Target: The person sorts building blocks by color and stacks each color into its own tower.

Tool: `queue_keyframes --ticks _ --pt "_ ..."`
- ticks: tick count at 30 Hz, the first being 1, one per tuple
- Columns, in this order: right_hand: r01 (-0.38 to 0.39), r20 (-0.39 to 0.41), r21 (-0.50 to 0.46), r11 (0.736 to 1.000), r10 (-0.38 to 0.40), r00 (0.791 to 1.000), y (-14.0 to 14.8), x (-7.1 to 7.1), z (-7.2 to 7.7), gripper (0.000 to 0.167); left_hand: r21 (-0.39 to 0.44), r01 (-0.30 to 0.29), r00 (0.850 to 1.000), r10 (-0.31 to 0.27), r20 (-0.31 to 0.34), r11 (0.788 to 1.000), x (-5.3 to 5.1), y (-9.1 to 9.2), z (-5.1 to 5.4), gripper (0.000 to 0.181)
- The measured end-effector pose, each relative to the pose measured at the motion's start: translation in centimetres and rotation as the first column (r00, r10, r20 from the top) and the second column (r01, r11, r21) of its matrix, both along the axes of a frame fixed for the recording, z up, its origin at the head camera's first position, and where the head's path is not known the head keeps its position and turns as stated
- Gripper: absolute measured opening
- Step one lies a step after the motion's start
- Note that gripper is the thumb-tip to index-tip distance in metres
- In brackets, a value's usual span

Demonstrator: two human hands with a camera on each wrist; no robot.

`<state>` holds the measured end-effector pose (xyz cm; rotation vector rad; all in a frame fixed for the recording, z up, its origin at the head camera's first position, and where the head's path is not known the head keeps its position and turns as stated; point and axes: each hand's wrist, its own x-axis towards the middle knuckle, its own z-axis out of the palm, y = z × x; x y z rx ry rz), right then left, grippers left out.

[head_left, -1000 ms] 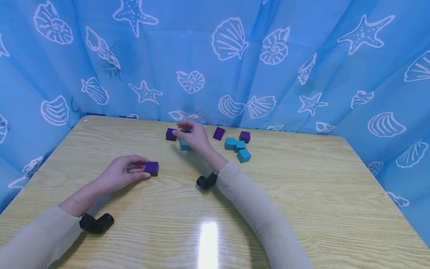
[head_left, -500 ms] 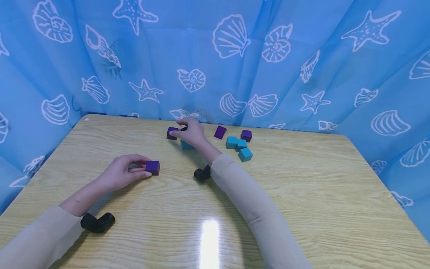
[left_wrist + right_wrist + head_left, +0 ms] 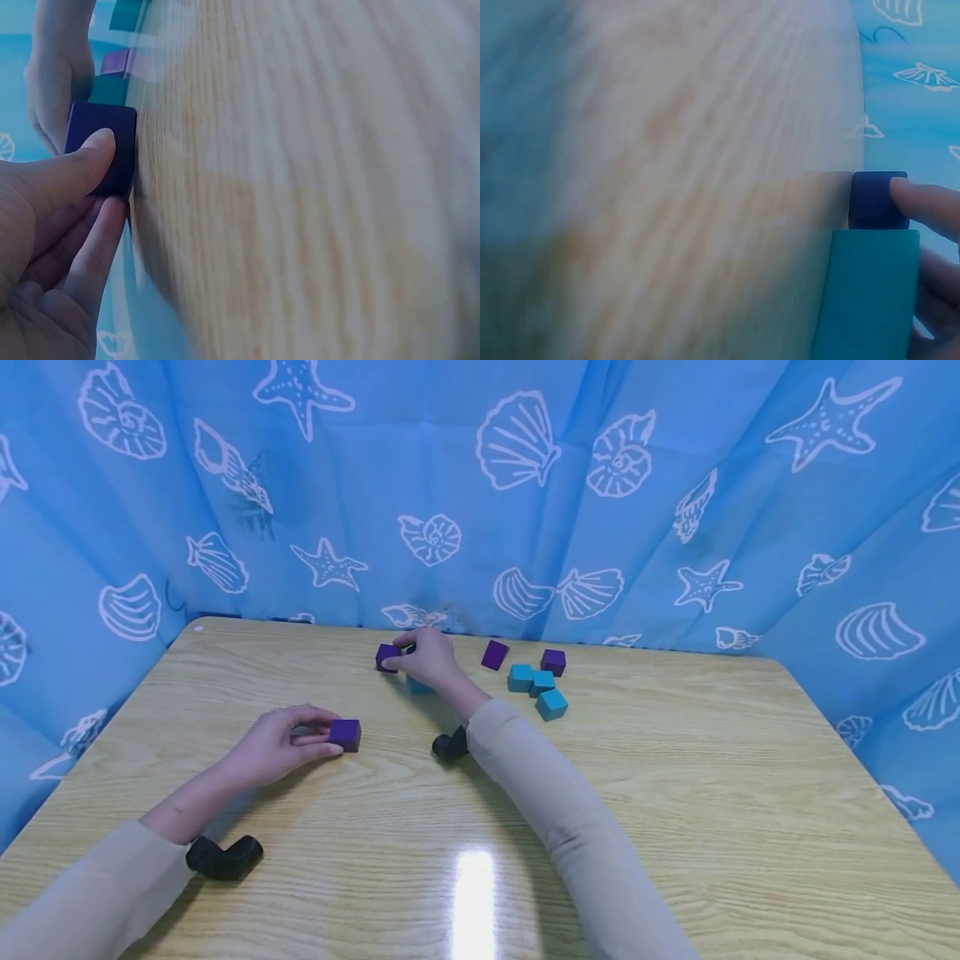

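My left hand (image 3: 281, 747) pinches a purple cube (image 3: 345, 736) between thumb and fingers, low over the table at centre left. In the left wrist view the thumb lies across this purple cube (image 3: 101, 142). Farther back, my right hand (image 3: 431, 658) holds a second purple cube (image 3: 387, 657), its thumb on the near side. That purple cube (image 3: 877, 201) shows in the right wrist view with the thumb on it. A teal block (image 3: 870, 292) stands beside it, and in the head view this teal block (image 3: 418, 686) is partly hidden under the right hand.
Right of my right hand lie a tilted purple block (image 3: 495, 655), another purple cube (image 3: 553, 662) and three teal cubes (image 3: 542, 683) grouped together. The wooden table (image 3: 712, 793) ends at the back against a blue shell-patterned curtain (image 3: 450, 468).
The right hand has shifted slightly left and its fingers have come in around the far purple cube. The left hand keeps its hold on the near cube. The head view has drifted a little.
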<state>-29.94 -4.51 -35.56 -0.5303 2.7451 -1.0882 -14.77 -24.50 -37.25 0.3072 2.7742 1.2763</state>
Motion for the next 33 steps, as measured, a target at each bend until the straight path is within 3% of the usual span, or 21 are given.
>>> queue_keyframes --ticks 10,25,33 --pt "0.039 0.030 -0.077 0.996 -0.037 0.999 -0.3 0.2 0.0 0.038 0.026 0.007 1.000 -0.007 0.008 1.000 0.0 0.1 0.0 0.037" --pt "0.108 0.023 -0.220 0.969 -0.106 0.994 0.2 0.3 0.9 0.038 0.041 0.015 1.000 -0.016 0.005 0.999 0.1 0.2 0.3 0.038" --pt "0.081 0.017 -0.321 0.943 -0.080 0.997 1.0 0.1 1.6 0.039 0.037 0.016 1.000 -0.016 0.010 0.999 0.1 0.1 0.2 0.038"
